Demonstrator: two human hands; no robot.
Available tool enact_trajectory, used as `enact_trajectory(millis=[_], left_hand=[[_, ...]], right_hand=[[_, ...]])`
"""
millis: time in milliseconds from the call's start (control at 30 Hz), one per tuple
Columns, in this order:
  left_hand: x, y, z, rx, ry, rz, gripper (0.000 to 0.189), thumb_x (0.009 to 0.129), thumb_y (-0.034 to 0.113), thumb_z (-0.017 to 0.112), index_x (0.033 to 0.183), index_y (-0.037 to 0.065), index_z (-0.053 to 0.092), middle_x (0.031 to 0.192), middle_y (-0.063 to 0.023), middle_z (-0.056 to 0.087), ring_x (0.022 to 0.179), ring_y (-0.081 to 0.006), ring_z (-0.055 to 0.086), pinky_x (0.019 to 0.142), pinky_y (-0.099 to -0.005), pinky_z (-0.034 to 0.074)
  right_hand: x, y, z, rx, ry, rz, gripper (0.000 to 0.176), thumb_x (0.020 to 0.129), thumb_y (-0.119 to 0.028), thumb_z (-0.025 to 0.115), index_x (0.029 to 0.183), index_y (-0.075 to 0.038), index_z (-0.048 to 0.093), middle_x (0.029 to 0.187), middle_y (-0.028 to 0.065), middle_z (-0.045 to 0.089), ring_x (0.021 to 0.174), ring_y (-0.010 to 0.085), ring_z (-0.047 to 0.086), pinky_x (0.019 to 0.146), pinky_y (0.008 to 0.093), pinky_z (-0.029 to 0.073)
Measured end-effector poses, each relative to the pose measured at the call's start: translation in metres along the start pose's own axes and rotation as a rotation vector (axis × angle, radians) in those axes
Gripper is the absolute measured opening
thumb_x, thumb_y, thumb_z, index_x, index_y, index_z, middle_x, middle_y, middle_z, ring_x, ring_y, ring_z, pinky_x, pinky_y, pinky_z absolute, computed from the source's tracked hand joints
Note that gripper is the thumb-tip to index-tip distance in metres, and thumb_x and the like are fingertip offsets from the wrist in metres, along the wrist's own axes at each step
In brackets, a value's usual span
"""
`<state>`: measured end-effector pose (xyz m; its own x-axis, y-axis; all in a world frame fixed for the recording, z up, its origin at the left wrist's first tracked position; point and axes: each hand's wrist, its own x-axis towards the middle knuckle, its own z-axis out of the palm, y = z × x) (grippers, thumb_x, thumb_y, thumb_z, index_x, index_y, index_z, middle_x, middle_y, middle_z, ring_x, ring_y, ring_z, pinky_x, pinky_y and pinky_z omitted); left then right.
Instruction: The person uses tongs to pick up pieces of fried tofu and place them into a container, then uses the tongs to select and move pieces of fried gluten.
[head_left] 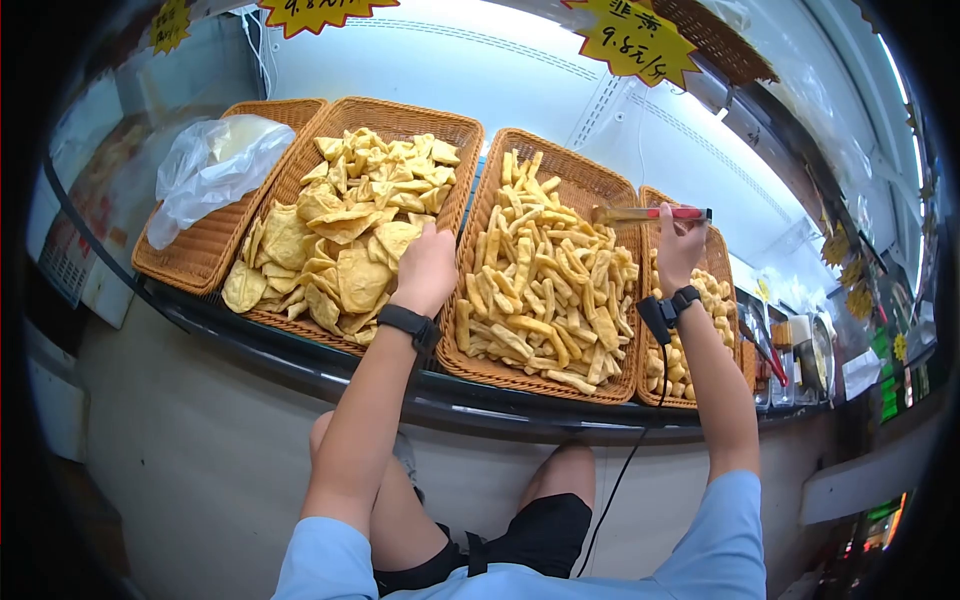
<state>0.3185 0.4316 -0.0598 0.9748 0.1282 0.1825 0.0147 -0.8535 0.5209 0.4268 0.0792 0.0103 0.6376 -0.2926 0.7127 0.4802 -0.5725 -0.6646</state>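
Note:
My right hand point(680, 248) is closed around the red grips of a pair of tongs point(632, 214), held sideways above the wicker baskets. The tongs point left, over the upper right corner of the basket of yellow fried sticks point(545, 280); nothing shows clearly between their tips. At the right edge of the basket of flat yellow fried pieces point(365, 280), my left hand point(428, 268) has its fingers curled down, against the pieces or the rim. What those fingers hold, if anything, is hidden.
A wicker basket point(175, 255) with a plastic bag point(222, 160) stands at the left. Small round yellow pieces point(710, 300) fill the basket at the right. A dark counter edge point(540, 425) runs along the front, and yellow price signs point(640, 42) hang above. A cable point(625, 470) trails from my right wrist.

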Motion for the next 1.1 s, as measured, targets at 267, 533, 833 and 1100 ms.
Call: enact_trajectory(millis=[267, 533, 833, 1100], left_hand=[[-0.002, -0.001, -0.001, -0.01, 0.018, 0.025, 0.015, 0.082, -0.003, 0.062, 0.096, -0.001, 0.062, 0.115, -0.0219, 0.056, 0.097, -0.0416, 0.065, 0.085, -0.0484, 0.054], [0.0, -0.001, 0.001, -0.003, 0.027, 0.02, 0.014, 0.082, -0.002, 0.063, 0.095, -0.001, 0.062, 0.113, -0.0223, 0.057, 0.097, -0.0423, 0.064, 0.085, -0.0492, 0.053], [-0.003, -0.002, 0.001, -0.003, 0.044, 0.03, 0.012, 0.083, -0.003, 0.061, 0.095, -0.003, 0.062, 0.112, -0.0233, 0.057, 0.096, -0.0434, 0.064, 0.085, -0.0493, 0.053], [-0.002, -0.003, 0.003, -0.008, 0.044, 0.04, 0.012, 0.082, -0.002, 0.062, 0.094, -0.002, 0.062, 0.112, -0.0235, 0.056, 0.097, -0.0432, 0.064, 0.085, -0.0488, 0.053]], right_hand=[[0.01, -0.002, -0.02, 0.101, -0.016, 0.081, 0.037, 0.093, -0.023, 0.072, 0.113, 0.003, 0.056, 0.105, 0.0146, 0.067, 0.091, 0.0195, 0.069, 0.079, 0.0309, 0.06], [-0.007, -0.087, -0.048, 0.307, -0.16, 0.187, 0.04, 0.095, -0.023, 0.071, 0.12, 0.003, 0.053, 0.109, 0.0133, 0.065, 0.097, 0.0172, 0.067, 0.077, 0.0283, 0.06], [-0.025, -0.112, -0.021, 0.399, -0.245, 0.136, 0.046, 0.094, -0.024, 0.072, 0.123, 0.003, 0.047, 0.114, 0.0157, 0.062, 0.101, 0.0212, 0.067, 0.079, 0.0308, 0.06], [0.009, -0.047, 0.063, 0.267, -0.091, 0.061, 0.043, 0.091, -0.023, 0.076, 0.114, 0.001, 0.049, 0.11, 0.0123, 0.061, 0.096, 0.0175, 0.065, 0.079, 0.0277, 0.058]])
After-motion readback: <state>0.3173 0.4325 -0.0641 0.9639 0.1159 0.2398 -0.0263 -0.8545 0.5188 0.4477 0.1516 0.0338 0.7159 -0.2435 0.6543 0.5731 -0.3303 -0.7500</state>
